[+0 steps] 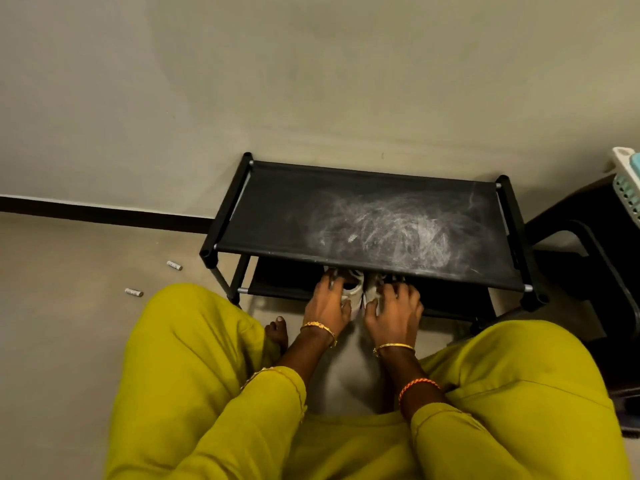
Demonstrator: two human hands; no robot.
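A plain grey wall (242,81) fills the upper half of the view, and a beige floor (69,323) meets it along a dark skirting strip. Against the wall stands a low black shoe rack (277,209); its top fabric shelf is smeared with pale dust. To the right of the rack is a dark chair (588,244), carrying a pale basket (627,183) that is cut off by the frame edge.

The person crouches in front of the rack in yellow-green clothes, knees spread, both arms reaching forward between them. On the rack's lower shelf (277,284), just under the front edge of the top shelf, sit the pale shoes (353,291), side by side and touching. Their long axes run front to back: the toes are hidden under the top shelf and the heels face the person, so the likely slide in or out runs straight along the arms.

The left hand (327,306) curls its fingers over the left one of the pair, and the right hand (394,311) grips the right one the same way. Each hand is on its own shoe and neither is nearer than the other. A gold bangle sits on each wrist.

Two small cylinders (174,265) lie on the floor to the left, well apart from the rack.
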